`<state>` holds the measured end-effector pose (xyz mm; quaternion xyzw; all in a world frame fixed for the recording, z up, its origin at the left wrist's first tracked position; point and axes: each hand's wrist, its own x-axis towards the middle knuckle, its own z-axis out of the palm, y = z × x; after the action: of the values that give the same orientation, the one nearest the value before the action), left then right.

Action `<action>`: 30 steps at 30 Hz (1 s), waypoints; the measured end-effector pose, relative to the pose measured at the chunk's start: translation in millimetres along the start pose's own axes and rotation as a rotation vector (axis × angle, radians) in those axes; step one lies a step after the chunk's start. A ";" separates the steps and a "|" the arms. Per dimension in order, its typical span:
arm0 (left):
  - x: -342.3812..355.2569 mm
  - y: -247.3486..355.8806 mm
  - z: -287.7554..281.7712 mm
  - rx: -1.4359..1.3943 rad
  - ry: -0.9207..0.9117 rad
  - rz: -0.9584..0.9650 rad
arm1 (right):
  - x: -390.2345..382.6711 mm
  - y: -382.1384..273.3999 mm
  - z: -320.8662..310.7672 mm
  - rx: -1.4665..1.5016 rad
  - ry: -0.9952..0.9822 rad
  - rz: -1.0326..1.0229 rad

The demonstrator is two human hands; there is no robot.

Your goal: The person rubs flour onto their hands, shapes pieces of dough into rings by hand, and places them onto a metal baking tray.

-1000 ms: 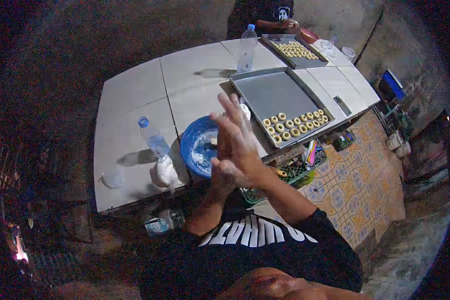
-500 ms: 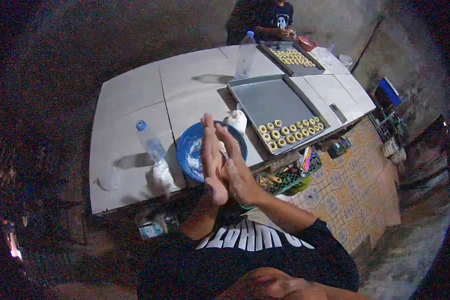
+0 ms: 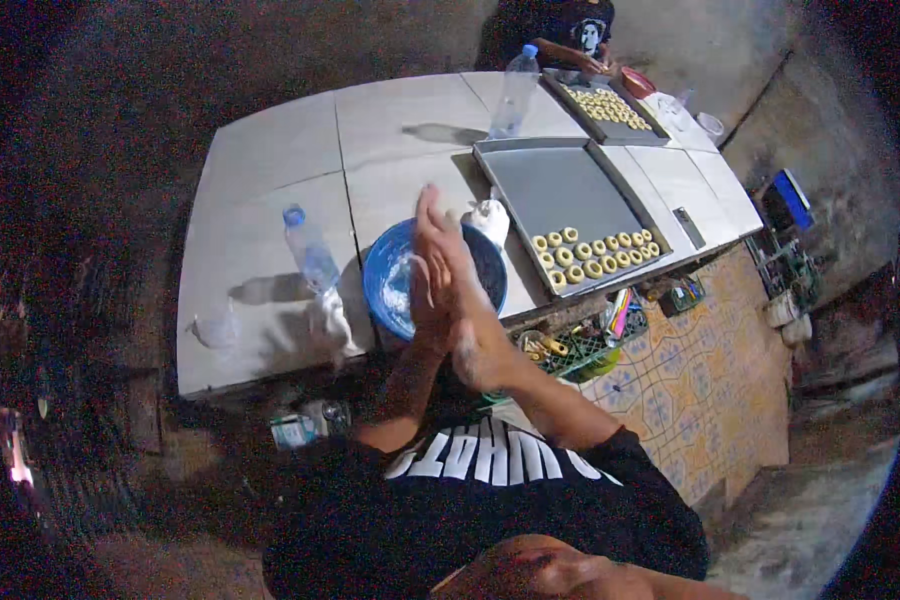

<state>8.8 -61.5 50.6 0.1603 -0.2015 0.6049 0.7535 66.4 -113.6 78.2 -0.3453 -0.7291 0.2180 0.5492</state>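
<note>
Palm against palm, my left hand [image 3: 428, 290] and my right hand [image 3: 458, 275] are pressed together above a blue bowl [image 3: 378, 298]. Their fingers stretch toward the far side of the table, and the right hand slides a little ahead of the left. Whatever lies between the palms is hidden now; the earlier frame shows a pale piece of dough there. White powder [image 3: 397, 290] lies in the bowl. Just right of the bowl sits a white bag [image 3: 487, 222]. Beyond it is a grey metal tray [image 3: 560, 185] with rows of ring-shaped dough pieces [image 3: 592, 268] along its near edge.
On the tiled table [image 3: 270, 160] stand a small plastic bottle [image 3: 312, 250] and a taller bottle [image 3: 515, 95]. A second tray [image 3: 645, 125] of dough rings lies near another person [image 3: 575, 40], beside a red bowl [image 3: 638, 82]. Green crates [image 3: 575, 350] sit below the table edge.
My hands have slid against each other, the right moving forward over the left, and the pale dough between them has gone out of sight. The whole view has shifted slightly.
</note>
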 end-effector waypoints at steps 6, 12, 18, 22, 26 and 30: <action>-7.2 12.8 -4.5 0.301 0.077 -0.151 | 44.3 3.7 -24.1 -0.538 0.046 0.066; 15.5 18.1 -43.8 0.489 0.081 -0.001 | 37.7 -0.3 6.6 -0.391 -0.311 -0.124; 7.7 38.2 -18.7 -0.402 -0.033 -0.120 | 61.7 -3.2 -17.4 -0.514 -0.173 0.026; 38.2 32.8 1.8 0.684 0.128 0.122 | 41.2 -12.1 -0.2 -0.306 -0.424 -0.168; 20.8 21.5 11.7 -0.460 -0.170 -0.125 | 65.4 8.4 -8.5 -0.661 -0.262 -0.081; 16.9 43.3 -1.2 0.057 0.127 -0.112 | 62.2 -0.8 -12.3 -0.575 -0.239 -0.009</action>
<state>-30.2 -37.3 57.9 0.1542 -0.1266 0.5763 0.7925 68.0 -68.6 123.0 -0.4552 -0.8217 0.0396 0.3406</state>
